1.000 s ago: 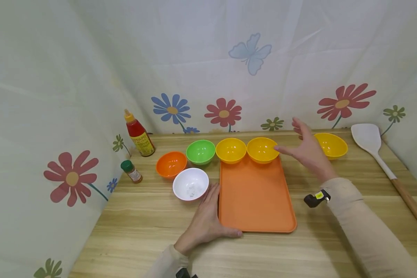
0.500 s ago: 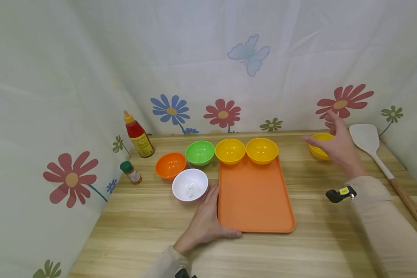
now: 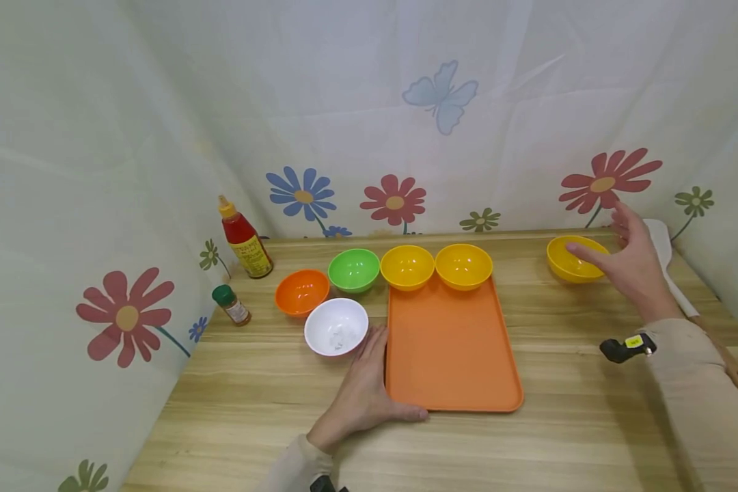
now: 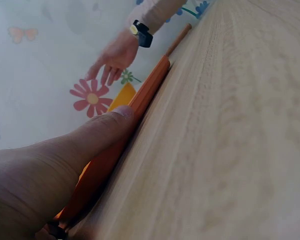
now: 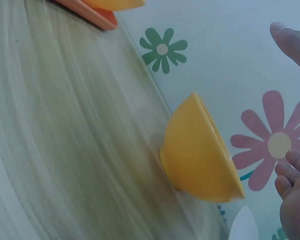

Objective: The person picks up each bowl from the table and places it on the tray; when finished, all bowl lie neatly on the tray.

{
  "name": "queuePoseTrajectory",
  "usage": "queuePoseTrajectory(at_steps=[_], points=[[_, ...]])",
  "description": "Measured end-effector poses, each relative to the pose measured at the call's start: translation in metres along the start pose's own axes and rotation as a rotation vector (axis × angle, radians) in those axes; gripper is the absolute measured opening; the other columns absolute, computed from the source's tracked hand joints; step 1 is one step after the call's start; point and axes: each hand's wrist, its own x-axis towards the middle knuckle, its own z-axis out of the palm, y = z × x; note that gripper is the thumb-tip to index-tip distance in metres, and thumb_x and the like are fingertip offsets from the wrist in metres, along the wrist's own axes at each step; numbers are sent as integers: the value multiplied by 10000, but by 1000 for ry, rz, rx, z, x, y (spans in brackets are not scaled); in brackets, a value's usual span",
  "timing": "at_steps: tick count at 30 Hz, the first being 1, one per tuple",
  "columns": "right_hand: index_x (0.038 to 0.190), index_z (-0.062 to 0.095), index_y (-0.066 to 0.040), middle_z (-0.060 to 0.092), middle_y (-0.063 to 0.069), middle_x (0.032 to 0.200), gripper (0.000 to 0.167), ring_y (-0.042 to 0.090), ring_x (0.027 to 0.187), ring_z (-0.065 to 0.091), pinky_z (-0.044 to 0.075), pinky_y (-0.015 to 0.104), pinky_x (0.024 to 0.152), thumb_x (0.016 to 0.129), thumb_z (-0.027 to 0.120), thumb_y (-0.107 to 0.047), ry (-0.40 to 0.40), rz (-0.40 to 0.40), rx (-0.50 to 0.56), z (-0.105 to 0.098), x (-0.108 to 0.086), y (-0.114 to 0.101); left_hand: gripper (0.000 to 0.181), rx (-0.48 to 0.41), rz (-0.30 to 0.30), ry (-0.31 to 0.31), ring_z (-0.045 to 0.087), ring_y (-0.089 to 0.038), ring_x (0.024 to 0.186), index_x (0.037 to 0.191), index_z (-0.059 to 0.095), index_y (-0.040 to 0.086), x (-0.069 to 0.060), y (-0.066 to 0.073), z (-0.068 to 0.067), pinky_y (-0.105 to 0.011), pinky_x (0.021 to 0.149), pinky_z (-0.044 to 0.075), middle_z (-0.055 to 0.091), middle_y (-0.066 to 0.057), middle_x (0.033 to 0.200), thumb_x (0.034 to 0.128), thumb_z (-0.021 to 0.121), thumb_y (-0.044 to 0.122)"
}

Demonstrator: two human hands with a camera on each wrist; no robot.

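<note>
My left hand (image 3: 363,393) rests against the near left corner of an orange tray (image 3: 455,348), fingers straight along its left side and thumb at its front edge. The left wrist view shows that thumb (image 4: 102,132) touching the tray's rim. At the right, my right hand (image 3: 636,270) hovers with fingers and thumb spread beside a yellow bowl (image 3: 568,270), holding nothing. The right wrist view shows this bowl (image 5: 197,152) upright on the table, apart from the fingers. Two more yellow bowls, one left (image 3: 408,268) and one right (image 3: 464,266), stand at the tray's far end.
Left of the tray are a white bowl (image 3: 336,328), a green bowl (image 3: 354,271) and an orange bowl (image 3: 303,292). A red sauce bottle (image 3: 247,242) and a green-capped jar (image 3: 231,304) stand farther left. A white spatula (image 3: 679,294) lies partly behind the right arm.
My right hand has moved right, from beside the tray's far end, passing over the separate yellow bowl to its right side. The left hand and the tray have stayed put.
</note>
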Motion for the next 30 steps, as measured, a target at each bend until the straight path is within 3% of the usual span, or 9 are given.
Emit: queuePoseTrajectory(at_steps=[5,15,20,30], points=[[1807,-22,-206,55,216,1862,1197,491,1697,108,164,729,1329,1002,792,-554,-20,41,-3,-1,-2,10,1596,-7,1,1,171,-330,1720,1776,199,61,0,0,-1,-556,1382,207,264,-104,1836,581,1045,694],[1784,-115,-132,-61,260,1846,1281,557,1678,60,127,763,1316,998,782,-600,-91,110,22,5,-5,35,1590,-6,7,1,167,-321,1721,1776,201,62,0,0,0,-556,1383,204,266,-106,1834,585,1042,698],[1777,-104,-83,-4,330,1823,1301,624,1604,174,177,795,1293,991,766,-646,-102,118,-8,10,-8,47,1594,-6,-2,-3,166,-313,1722,1775,203,61,1,-1,0,-557,1380,214,264,-104,1836,583,1040,710],[1776,3,-27,109,362,1800,1200,613,1534,277,243,789,1278,1023,776,-553,-101,82,-11,19,-11,63,1593,-8,2,1,174,-318,1720,1776,209,74,1,-2,1,-561,1377,227,271,-85,1833,578,1043,711]])
